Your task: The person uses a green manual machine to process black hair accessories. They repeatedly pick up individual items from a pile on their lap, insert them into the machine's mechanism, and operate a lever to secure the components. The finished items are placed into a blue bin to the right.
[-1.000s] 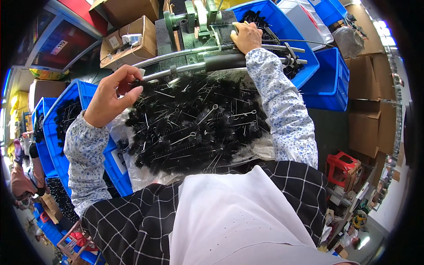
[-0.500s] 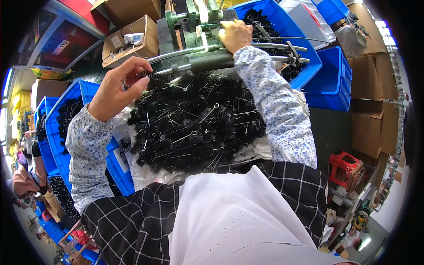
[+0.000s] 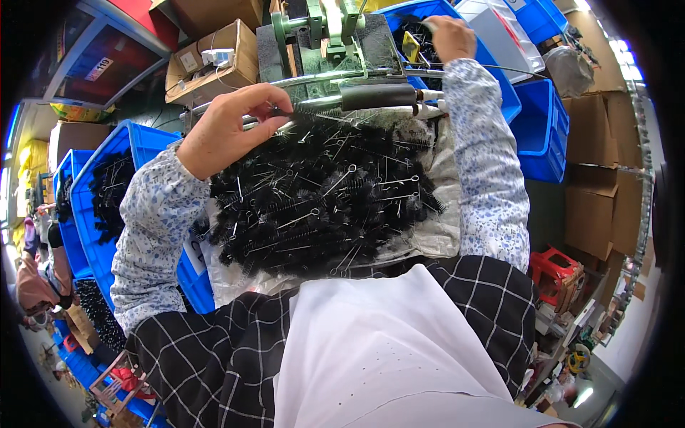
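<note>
My left hand point(image 3: 239, 128) is closed, thumb and fingertips pinching a black bristle brush point(image 3: 314, 114) on a wire stem over the near pile. That pile of twisted-wire brushes point(image 3: 314, 192), many with looped ends, lies on whitish plastic sheeting in front of me. My right hand point(image 3: 454, 39) is raised over the far right blue bin point(image 3: 496, 71). A dark, blurred bristly piece, apparently another brush point(image 3: 409, 20), sticks out leftward from its fingers. Between the hands and beyond them stands a green-grey machine point(image 3: 325, 36).
Metal rods with a black padded sleeve point(image 3: 378, 97) run across between the pile and the machine. An open cardboard box point(image 3: 214, 64) stands left of the machine. A blue bin of brushes point(image 3: 146, 143) sits left, another blue bin point(image 3: 540, 128) right, and a red stool point(image 3: 553, 274) lower right.
My right hand has moved from the machine, right and away, to over the blue bin. My left hand has shifted right along the pile's far edge, still pinching a brush.
</note>
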### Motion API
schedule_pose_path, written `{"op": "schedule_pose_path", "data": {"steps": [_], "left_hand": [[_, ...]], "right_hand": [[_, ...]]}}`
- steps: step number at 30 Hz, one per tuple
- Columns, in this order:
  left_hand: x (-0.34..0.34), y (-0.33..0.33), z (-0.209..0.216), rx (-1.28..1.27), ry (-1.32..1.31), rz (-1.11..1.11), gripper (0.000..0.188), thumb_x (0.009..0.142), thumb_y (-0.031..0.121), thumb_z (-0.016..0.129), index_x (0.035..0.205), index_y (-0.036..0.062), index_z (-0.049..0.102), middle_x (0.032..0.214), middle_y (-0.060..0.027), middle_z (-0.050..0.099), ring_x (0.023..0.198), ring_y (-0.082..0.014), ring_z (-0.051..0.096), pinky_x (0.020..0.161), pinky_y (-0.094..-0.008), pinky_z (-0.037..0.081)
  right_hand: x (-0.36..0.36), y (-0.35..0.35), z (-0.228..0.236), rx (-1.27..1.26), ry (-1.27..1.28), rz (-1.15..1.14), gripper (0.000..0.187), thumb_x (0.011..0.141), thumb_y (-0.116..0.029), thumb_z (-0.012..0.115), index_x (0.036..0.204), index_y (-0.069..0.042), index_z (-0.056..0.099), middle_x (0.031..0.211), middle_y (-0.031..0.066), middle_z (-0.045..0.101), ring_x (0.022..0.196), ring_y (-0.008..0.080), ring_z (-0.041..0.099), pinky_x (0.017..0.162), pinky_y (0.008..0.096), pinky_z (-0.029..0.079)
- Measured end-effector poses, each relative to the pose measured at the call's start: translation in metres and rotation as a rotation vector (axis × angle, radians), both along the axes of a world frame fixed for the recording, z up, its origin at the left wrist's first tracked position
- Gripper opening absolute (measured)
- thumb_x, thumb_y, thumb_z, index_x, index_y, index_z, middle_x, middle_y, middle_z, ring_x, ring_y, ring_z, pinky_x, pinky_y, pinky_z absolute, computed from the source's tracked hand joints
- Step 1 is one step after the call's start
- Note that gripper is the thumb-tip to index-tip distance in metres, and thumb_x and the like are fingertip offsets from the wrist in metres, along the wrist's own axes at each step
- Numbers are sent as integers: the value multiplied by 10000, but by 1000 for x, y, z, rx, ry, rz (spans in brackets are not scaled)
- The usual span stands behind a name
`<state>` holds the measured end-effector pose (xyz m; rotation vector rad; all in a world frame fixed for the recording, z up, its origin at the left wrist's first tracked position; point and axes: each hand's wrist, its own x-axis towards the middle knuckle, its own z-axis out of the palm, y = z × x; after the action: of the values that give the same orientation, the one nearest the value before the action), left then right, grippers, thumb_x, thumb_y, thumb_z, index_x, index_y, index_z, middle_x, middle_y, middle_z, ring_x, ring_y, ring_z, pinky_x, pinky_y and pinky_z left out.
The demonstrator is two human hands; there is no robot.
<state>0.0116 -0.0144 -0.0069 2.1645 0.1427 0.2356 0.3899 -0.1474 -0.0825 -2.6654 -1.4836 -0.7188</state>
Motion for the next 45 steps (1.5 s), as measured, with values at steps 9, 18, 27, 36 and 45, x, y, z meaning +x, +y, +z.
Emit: {"op": "schedule_pose_path", "data": {"steps": [9, 18, 27, 36, 45], "left_hand": [[50, -16, -28, 17, -147, 156, 228, 781, 35, 601, 1003, 27, 547, 884, -86, 584, 768, -182, 601, 720, -291, 483], [12, -36, -50, 628, 331, -238, 414, 771, 231, 635, 1136, 78, 514, 881, -125, 588, 836, -302, 582, 726, -372, 470], [16, -41, -64, 627, 448, -182, 338, 753, 248, 641, 1001, 55, 518, 802, -136, 592, 778, -306, 589, 693, -389, 467], [20, -45, -64, 562, 476, -97, 297, 735, 229, 607, 947, 46, 508, 860, -137, 580, 799, -317, 587, 700, -393, 463], [16, -44, -63, 603, 491, -127, 337, 743, 235, 612, 1004, 45, 518, 901, -143, 586, 825, -315, 583, 737, -403, 461]], "right_hand": [[-178, -13, 39, 19, 1221, 527, 281, 849, -169, 540, 1093, -35, 579, 881, 80, 639, 789, 127, 580, 698, 292, 467], [-84, 20, -25, 97, 51, 167, 158, 831, -178, 511, 861, -122, 656, 814, 53, 624, 822, 213, 616, 775, 356, 478], [-78, 34, -36, 65, 133, 131, 167, 811, -208, 533, 858, -133, 674, 845, 56, 638, 826, 229, 610, 795, 377, 460], [-58, 38, -51, 59, 238, 185, 266, 830, -260, 555, 1077, -183, 616, 996, 37, 577, 922, 241, 546, 833, 396, 418], [-62, 24, -52, 102, 302, 55, 312, 757, -271, 573, 1009, -89, 597, 1021, 108, 604, 1011, 259, 526, 832, 430, 380]]}}
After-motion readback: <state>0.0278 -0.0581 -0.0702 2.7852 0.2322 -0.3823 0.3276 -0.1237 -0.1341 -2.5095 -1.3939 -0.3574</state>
